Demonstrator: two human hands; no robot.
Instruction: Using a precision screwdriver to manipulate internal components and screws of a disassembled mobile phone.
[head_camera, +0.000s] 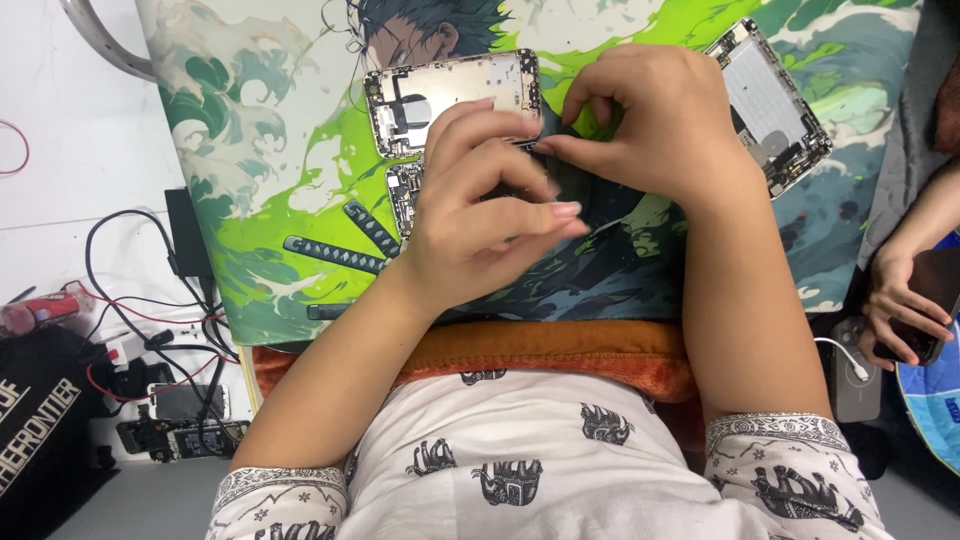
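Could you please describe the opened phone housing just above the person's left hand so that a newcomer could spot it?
Start at the green illustrated desk mat. Near its top middle, just above the left hand, lies the opened phone housing. Unlike the second housing at the far right, it lies nearly level.

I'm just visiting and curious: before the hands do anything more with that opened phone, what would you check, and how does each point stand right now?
1. Both hands on the work: left hand and right hand meet over the opened phone shell. Ok.
2. Grip on the small dark part between the fingertips: pinched, but mostly hidden. Cannot tell.
3. Shell flat on the printed mat: ok.
4. Second opened phone lies apart, at right: ok.
5. Another person's hand with a phone stays off the mat: ok.
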